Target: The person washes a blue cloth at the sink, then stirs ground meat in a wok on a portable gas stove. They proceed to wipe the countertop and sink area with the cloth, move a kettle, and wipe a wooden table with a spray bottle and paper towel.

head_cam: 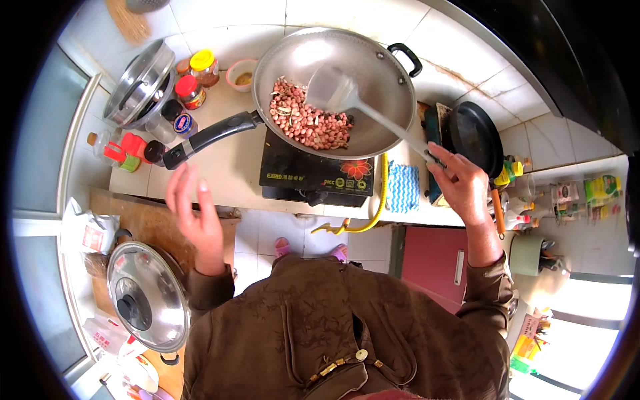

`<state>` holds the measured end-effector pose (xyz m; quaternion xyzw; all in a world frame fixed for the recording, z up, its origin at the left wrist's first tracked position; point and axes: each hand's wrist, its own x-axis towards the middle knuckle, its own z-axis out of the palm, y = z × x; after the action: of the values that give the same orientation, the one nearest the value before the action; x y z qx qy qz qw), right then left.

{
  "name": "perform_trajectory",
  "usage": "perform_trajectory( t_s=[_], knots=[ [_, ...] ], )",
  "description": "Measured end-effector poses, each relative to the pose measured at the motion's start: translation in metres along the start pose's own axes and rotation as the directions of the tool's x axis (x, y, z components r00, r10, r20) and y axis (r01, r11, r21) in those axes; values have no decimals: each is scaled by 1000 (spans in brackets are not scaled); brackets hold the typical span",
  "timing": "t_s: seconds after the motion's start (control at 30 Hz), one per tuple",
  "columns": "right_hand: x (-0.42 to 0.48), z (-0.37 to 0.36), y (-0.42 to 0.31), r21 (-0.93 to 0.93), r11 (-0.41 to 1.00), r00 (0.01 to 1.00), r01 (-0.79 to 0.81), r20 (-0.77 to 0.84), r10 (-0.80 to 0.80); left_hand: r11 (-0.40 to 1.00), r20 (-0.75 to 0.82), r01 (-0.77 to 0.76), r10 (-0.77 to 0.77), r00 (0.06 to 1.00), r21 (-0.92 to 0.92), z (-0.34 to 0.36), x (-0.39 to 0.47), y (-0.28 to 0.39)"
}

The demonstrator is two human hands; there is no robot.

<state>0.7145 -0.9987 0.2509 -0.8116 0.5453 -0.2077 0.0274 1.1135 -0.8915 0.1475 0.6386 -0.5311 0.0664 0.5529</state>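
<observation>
A metal wok (370, 125) stands tilted over a black gas stove (315, 172), its long black handle (225, 131) pointing left. Reddish peanuts (312, 122), mixed with pale and dark bits, lie in its lower left part. My right hand (460, 180) grips the handle end of a metal spatula (387, 124); the blade is inside the wok, just above the peanuts and blurred. Just below the end of the wok handle is my left hand (196, 215), fingers apart and holding nothing; whether a fingertip touches the handle is unclear.
Lidded jars (190, 92), a small bowl (242, 75) and a steamer pot (137, 90) stand left of the wok. Right are a blue-white cloth (403, 187), a yellow hose (384, 185) and a black frying pan (475, 140). A glass-lidded pot (150, 295) is lower left.
</observation>
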Motion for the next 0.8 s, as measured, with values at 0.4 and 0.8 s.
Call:
perform_trajectory(
  t_s=[0.4, 0.8],
  knots=[
    [57, 65, 37, -2, 983, 975, -184, 125, 183, 931, 488, 222, -56, 871, -289, 39, -48, 34],
    [-30, 74, 87, 677, 706, 840, -208, -246, 483, 820, 677, 487, -177, 714, -300, 81, -85, 37]
  ],
)
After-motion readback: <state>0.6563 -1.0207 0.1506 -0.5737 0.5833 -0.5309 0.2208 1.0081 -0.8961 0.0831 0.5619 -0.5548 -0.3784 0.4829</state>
